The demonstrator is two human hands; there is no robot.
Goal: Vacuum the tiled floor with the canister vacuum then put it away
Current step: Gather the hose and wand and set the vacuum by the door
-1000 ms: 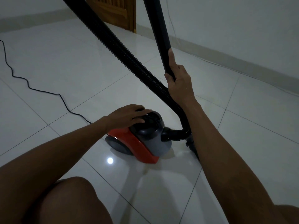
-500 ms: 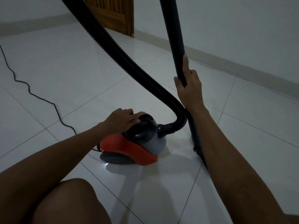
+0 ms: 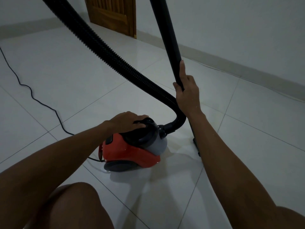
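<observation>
A floor (image 3: 66, 76) of large glossy white tiles with thin grout lines fills most of the view, bounded at the back and right by plain pale walls (image 3: 231, 22) with a low skirting band along their foot. One wooden door (image 3: 113, 15) is set in the far corner. One canister vacuum (image 3: 132, 149), red below and dark grey and black on top, is seen standing on the tiles near the middle, between two bare forearms. One ribbed black hose (image 3: 105, 52) is led from its front up and out past the top left edge. One rigid black wand (image 3: 168, 35) is stood almost upright just to the right of the canister, its lower end resting on the floor. One thin black power cord (image 3: 29, 91) is trailed in loose waves across the tiles to the canister's rear. The wand is gripped by the right hand (image 3: 186, 95), fingers wrapped around it. The left hand (image 3: 127, 121) is laid on the canister's black top, fingers curled over it. One bare knee (image 3: 74, 205) is visible at the bottom.
</observation>
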